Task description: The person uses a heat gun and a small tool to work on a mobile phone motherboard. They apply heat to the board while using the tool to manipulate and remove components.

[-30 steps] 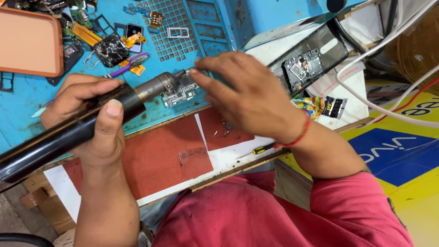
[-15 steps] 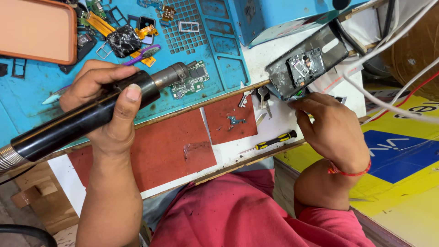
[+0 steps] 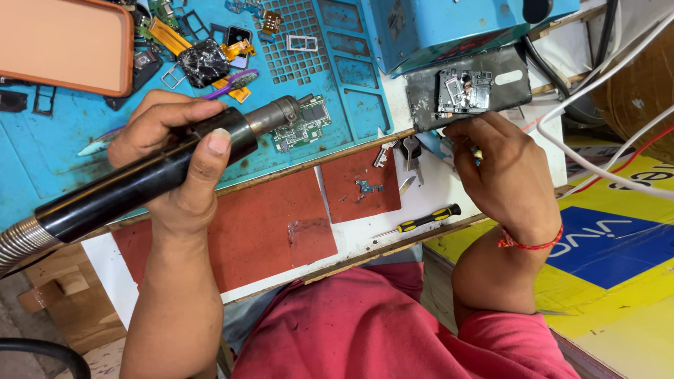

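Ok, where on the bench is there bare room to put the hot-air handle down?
The larger red mat below the left hand is mostly bare, as is the white strip above the yellow-handled screwdriver. The blue mat's top is crowded with phone parts; the smaller red mat holds bits.

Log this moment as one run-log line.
left hand: grips hot-air gun, nozzle over green circuit board | right hand: at opened phone frame | screwdriver: lying on bench
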